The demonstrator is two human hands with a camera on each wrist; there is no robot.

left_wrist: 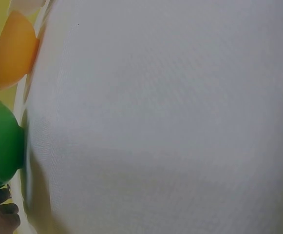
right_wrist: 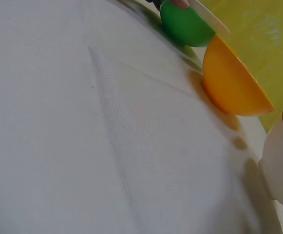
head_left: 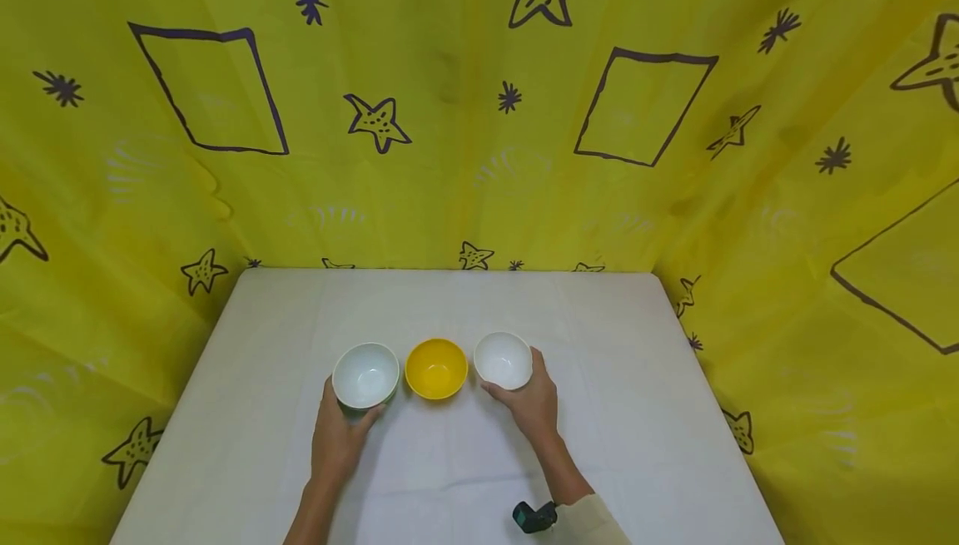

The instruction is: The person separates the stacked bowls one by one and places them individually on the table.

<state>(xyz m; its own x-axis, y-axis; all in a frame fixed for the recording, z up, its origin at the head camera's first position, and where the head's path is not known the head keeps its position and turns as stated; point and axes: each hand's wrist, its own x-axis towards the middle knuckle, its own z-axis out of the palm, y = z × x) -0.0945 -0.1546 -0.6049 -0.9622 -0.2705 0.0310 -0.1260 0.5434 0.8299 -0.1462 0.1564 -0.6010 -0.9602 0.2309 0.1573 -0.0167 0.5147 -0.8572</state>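
Three round bowls stand side by side in the head view, openings up. My left hand [head_left: 339, 437] grips the left bowl [head_left: 366, 375], thumb on its near right side and fingers round its left; it looks white inside, and its outside shows green in the left wrist view [left_wrist: 2, 144]. A yellow bowl [head_left: 437, 369] sits in the middle, touched by neither hand. At the right, my right hand [head_left: 535, 403] holds a white bowl [head_left: 503, 360] between thumb and fingers. Whether the two held bowls rest on the cloth or hover slightly above it, I cannot tell.
A white cloth [head_left: 449, 462] with a few creases covers the table. Yellow curtains [head_left: 449, 179] with dark stars and outlined shapes enclose its back and sides. A small dark device [head_left: 535, 517] is by the right wrist, at the sleeve's edge.
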